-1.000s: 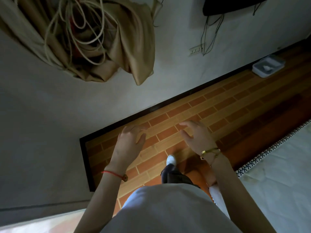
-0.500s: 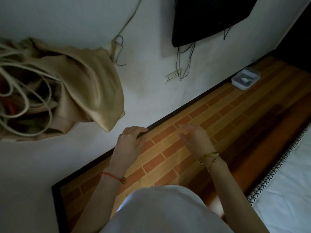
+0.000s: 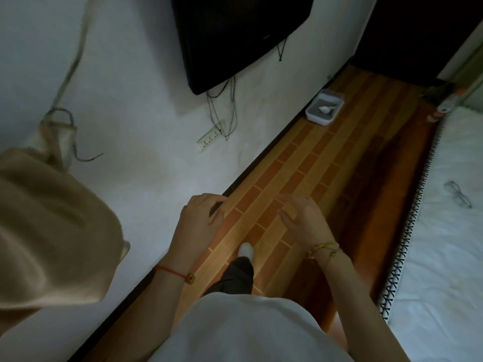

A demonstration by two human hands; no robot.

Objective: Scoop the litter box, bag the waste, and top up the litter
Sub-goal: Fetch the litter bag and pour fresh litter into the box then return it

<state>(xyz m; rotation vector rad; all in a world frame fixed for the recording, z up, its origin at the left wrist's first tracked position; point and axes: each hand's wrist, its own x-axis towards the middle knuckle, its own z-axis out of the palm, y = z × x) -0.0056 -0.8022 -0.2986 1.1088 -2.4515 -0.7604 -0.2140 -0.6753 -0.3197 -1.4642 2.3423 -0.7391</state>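
1. One litter box (image 3: 325,107), a pale rectangular tray, sits on the floor (image 3: 300,173) at the far end, right against the wall's dark skirting. One small white object (image 3: 325,108) lies inside it, too small to identify.
2. Two hands are held out over the floor, well short of the box. The left hand (image 3: 201,223) has its fingers loosely curled and grips nothing. The right hand (image 3: 304,222) is relaxed, fingers spread, also empty.
3. One red string bracelet (image 3: 172,270) is on the left wrist, and gold bracelets (image 3: 324,249) are on the right.
4. One white-socked foot (image 3: 246,250) is on the floor between the arms.
5. One black television (image 3: 235,35) hangs on the wall, with one power strip (image 3: 211,135) below it. No lettering on either is legible.
6. One beige cloth (image 3: 52,231) hangs at the left.
7. One bed (image 3: 457,257) lies at the right, with one pair of glasses (image 3: 458,194) on it.
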